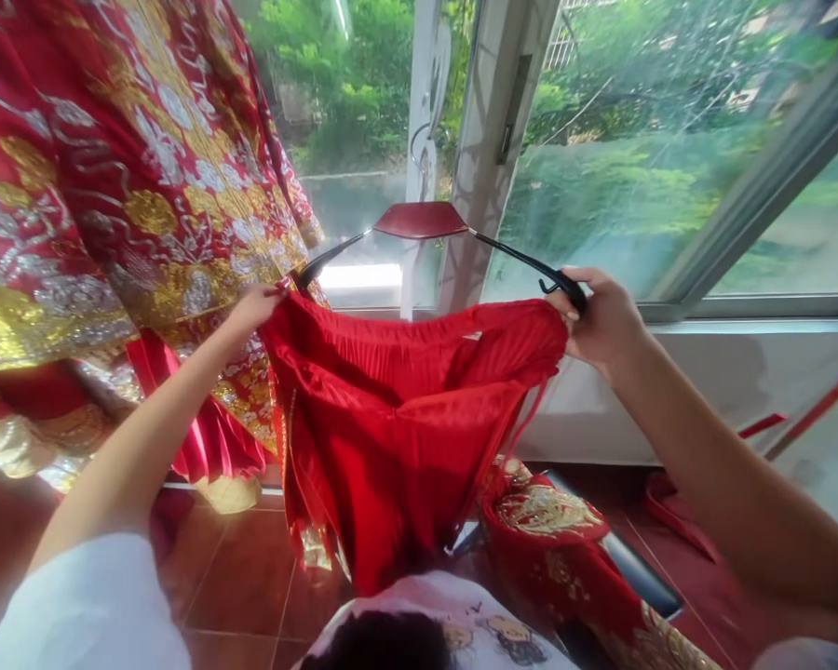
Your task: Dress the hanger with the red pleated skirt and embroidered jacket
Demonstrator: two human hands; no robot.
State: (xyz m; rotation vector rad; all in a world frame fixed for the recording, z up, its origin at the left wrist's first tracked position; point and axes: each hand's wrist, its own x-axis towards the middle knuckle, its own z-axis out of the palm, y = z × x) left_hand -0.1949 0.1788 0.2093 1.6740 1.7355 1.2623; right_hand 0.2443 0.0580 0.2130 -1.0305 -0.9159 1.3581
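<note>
The red garment (398, 465) is held at frame centre, its corner pinched in the fingers of the left hand (257, 305). One end of the hanger (420, 221) is grasped by the right hand (609, 323). Embroidered clothing (154, 205) is seen at upper left.

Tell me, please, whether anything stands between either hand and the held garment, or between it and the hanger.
Nothing visible does: the left hand pinches one top corner of the garment, the right hand holds an end of the hanger by the other, and no other object shows between garment and hanger.
</note>
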